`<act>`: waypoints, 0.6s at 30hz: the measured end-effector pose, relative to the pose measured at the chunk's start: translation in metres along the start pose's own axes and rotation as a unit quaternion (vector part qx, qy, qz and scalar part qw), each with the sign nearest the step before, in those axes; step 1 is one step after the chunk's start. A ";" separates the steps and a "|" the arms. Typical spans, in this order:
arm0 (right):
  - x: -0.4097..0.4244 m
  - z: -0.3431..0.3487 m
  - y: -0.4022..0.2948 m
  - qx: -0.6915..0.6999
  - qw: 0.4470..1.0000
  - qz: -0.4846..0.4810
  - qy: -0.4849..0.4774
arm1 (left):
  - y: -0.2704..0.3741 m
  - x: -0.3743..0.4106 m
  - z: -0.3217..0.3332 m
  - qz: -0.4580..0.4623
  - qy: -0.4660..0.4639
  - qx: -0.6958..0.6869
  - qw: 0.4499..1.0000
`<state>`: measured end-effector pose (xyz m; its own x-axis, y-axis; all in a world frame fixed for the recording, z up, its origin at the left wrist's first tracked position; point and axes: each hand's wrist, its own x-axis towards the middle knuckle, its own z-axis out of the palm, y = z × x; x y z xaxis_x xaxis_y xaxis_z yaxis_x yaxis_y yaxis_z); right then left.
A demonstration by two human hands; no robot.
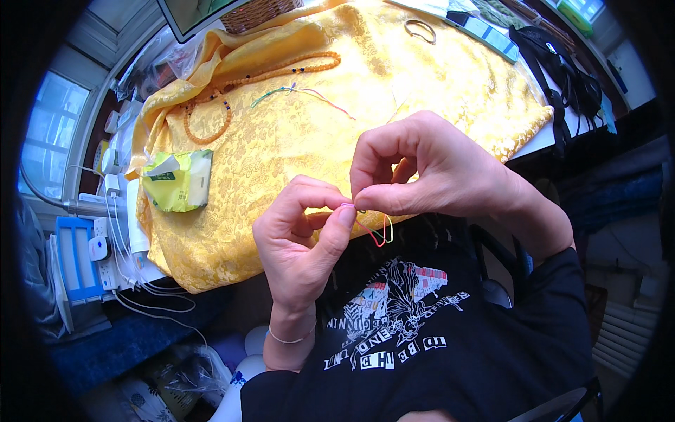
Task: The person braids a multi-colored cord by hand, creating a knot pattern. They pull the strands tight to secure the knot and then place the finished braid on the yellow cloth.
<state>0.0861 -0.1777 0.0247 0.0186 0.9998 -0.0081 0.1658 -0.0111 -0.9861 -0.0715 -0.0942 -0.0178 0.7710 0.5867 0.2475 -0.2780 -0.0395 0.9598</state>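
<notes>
Thin coloured cords, pink, red, green and pale yellow, hang in loops between my hands at the near edge of the yellow brocade cloth. My left hand pinches a pink part of them between thumb and index finger. Touching it from the right, my right hand pinches the cords beside that spot; its fingertips hide the exact hold. Farther off on the cloth lies another multicoloured cord, green at one end and red at the other. Beyond it lie strings of orange beads with a few dark beads.
A green tissue pack lies on the cloth at the left. A brown ring-shaped band and a phone are at the far right, near a black bag. White cables and a power strip line the left edge.
</notes>
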 end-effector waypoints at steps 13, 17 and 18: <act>-0.009 0.003 0.008 0.019 0.999 -0.019 0.034 | -0.001 -0.002 0.005 -0.002 0.018 -0.030 0.999; -0.009 0.004 0.008 0.066 0.998 0.014 -0.001 | 0.001 -0.003 0.005 0.018 0.008 0.012 1.000; -0.008 0.004 0.009 0.132 0.990 0.051 -0.019 | 0.001 -0.003 0.004 0.029 0.003 0.030 0.999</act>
<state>0.0840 -0.1858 0.0150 -0.0161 0.9937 -0.1110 -0.0988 -0.1121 -0.9888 -0.0715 -0.0994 -0.0167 0.7515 0.5865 0.3020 -0.2867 -0.1220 0.9502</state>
